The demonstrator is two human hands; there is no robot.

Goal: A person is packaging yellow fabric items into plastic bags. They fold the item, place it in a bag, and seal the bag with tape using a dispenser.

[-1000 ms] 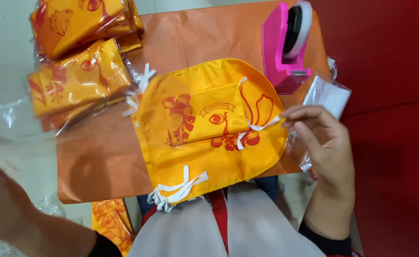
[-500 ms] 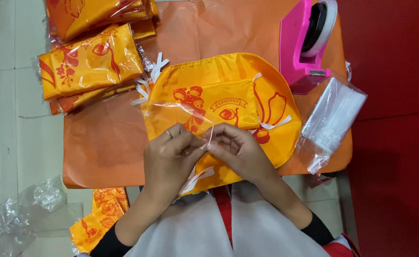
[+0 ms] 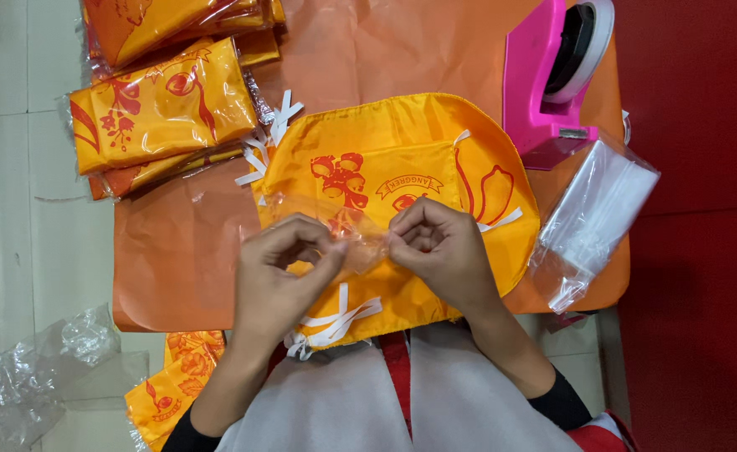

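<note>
both hands, left hand [image 3: 280,268] and right hand [image 3: 435,247], pinch a clear plastic bag [image 3: 335,226] over the yellow cloth [image 3: 385,167]; opening its mouth likely needs fingertips sliding apart.

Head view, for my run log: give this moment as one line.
left hand: pinching clear bag | right hand: pinching same bag | beneath: orange apron

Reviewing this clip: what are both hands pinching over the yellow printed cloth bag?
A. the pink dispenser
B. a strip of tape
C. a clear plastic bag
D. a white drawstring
C: the left hand and right hand both pinch a clear plastic bag lying over the yellow cloth bag.
</note>
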